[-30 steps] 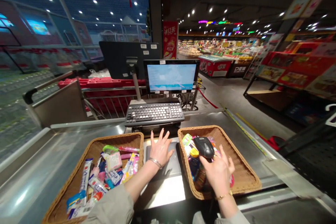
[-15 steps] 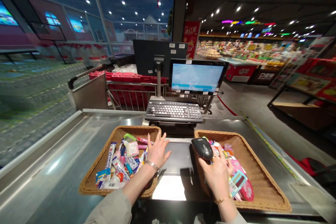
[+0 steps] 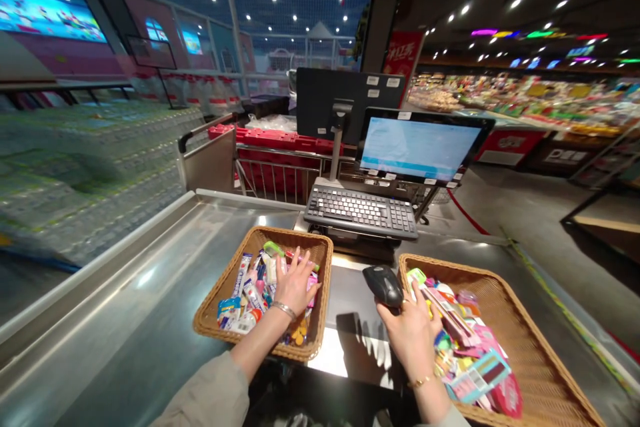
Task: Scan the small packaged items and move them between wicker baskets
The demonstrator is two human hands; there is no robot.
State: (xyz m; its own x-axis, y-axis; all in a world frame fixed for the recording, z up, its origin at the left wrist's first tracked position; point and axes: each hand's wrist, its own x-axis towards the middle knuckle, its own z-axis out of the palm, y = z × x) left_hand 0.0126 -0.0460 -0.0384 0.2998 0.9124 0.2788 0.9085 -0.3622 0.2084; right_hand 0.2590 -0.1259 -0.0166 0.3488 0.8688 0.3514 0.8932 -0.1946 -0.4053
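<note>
In the head view, my left hand (image 3: 295, 290) reaches over the left wicker basket (image 3: 324, 300), palm down with fingers spread above packaged goods. I cannot tell whether its fingertips touch them. Packets with barcodes (image 3: 244, 324), a blue packet (image 3: 229, 309) and other small items lie in that basket. My right hand (image 3: 413, 337) grips a black handheld barcode scanner (image 3: 383, 285), its head over the metal counter between the baskets. Just right of this hand stands the right wicker basket (image 3: 545, 347), holding a light-blue card (image 3: 480, 375) and several pink packages.
A black keyboard (image 3: 361, 211) stands behind the baskets, with a lit monitor (image 3: 419, 148) and the back of another screen (image 3: 320, 103) above it. The metal counter (image 3: 165, 293) has a raised left edge. Beyond are a trolley with red crates (image 3: 280, 140) and store shelves.
The view has turned left, so the scene sits further right. My left hand has moved inward over the left basket. The scanner has shifted from the right basket's edge to the gap.
</note>
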